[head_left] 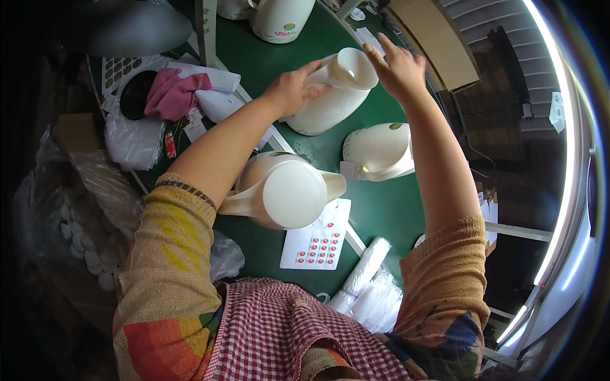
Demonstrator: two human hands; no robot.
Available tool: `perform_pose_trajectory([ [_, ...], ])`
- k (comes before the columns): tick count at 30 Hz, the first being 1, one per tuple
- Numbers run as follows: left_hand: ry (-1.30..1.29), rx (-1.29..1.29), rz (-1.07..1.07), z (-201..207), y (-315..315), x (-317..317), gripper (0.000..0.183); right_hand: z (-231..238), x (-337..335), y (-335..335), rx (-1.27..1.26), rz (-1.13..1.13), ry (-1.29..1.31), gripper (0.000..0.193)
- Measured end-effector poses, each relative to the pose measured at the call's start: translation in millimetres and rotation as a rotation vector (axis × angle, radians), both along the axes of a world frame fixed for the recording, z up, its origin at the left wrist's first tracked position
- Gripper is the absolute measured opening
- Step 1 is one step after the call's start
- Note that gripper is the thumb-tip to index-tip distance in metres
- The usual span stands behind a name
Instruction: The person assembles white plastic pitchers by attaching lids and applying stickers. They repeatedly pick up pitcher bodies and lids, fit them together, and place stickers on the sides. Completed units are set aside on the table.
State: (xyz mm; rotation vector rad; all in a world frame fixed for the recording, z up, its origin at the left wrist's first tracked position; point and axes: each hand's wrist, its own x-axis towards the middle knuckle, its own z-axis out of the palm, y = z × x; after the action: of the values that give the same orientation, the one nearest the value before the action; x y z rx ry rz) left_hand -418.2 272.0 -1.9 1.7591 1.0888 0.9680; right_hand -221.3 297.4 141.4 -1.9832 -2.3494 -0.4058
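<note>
At the far middle of the green table, my left hand (293, 90) is wrapped around the upper side of a cream-white thermos jug (327, 108), which leans away to the right. My right hand (401, 68) is raised beside the jug's round top with its fingers spread, holding nothing. Its thumb side comes close to the lid; I cannot tell whether they touch. Nearer to me stands a second white jug (295, 193) with its lid, spout and handle showing from above. A third jug (379, 151), with a small white tag hanging from it, is partly hidden by my right forearm.
Under the near jug lies a white sheet of round red-and-green stickers (318, 244). Rolled clear plastic bags (365, 273) are by the front edge. More white jugs (283, 19) stand at the back. At left are a pink cloth (175, 94) and plastic wrapping; a cardboard box (435, 41) is at back right.
</note>
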Motion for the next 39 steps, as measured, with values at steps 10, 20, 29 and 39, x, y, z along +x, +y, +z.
perform_pose_trajectory([
  [10,-0.006,0.03,0.003,1,-3,-3,0.068,24,-1,-3,-0.328,-0.226,0.282,0.068],
  [20,-0.004,0.036,0.002,1,-5,-2,0.071,15,-33,-9,-0.46,-0.078,-0.057,0.082],
  [29,-0.061,-0.033,-0.027,13,-9,0,0.074,5,-20,-7,-0.412,0.072,0.055,0.08],
  [39,-0.079,0.049,0.014,8,-12,5,0.066,-48,-1,-2,0.039,0.435,0.157,0.056],
])
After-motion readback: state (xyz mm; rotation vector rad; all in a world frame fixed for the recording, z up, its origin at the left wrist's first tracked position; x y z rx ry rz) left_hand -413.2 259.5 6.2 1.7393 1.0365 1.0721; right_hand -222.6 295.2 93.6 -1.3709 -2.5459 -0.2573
